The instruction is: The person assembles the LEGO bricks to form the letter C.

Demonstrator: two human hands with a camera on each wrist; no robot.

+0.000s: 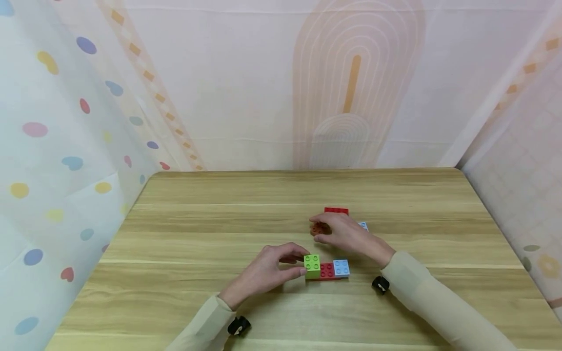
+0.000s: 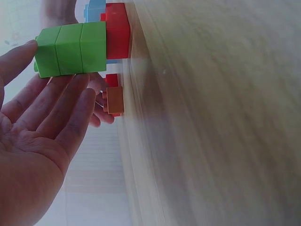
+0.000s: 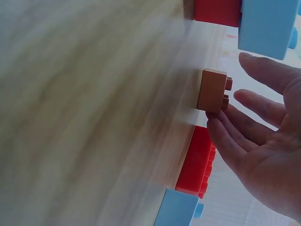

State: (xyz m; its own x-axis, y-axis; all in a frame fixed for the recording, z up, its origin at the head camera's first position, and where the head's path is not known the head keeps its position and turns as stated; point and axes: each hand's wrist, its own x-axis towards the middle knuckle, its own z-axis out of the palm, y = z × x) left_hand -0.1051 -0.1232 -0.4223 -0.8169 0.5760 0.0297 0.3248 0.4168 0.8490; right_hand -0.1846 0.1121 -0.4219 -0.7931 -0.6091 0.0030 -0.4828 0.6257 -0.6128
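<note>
The left hand is lightly pinching the green stack between thumb and fingers. The red base under the stack is sitting flat on the bench, roughly midway between its left and right edges, with a light-blue brick occupying the end nearer the right edge. The right hand is arching over the brown brick, which is lying nearer the bench's far edge than the base; its thumb and fingers are standing apart, with fingertips close against one side of the brick and the thumb clear of it.

The step in hand is apparently picking up the brown brick. For a sound grip, the thumb should be meeting the side opposite the fingertips, leaving the studs free. A red brick is lying farther toward the far edge and a second blue brick toward the right edge, so the knuckles should be avoiding both. The left hand should be steadying, not squeezing: a sideways push could be tipping the green end.
</note>
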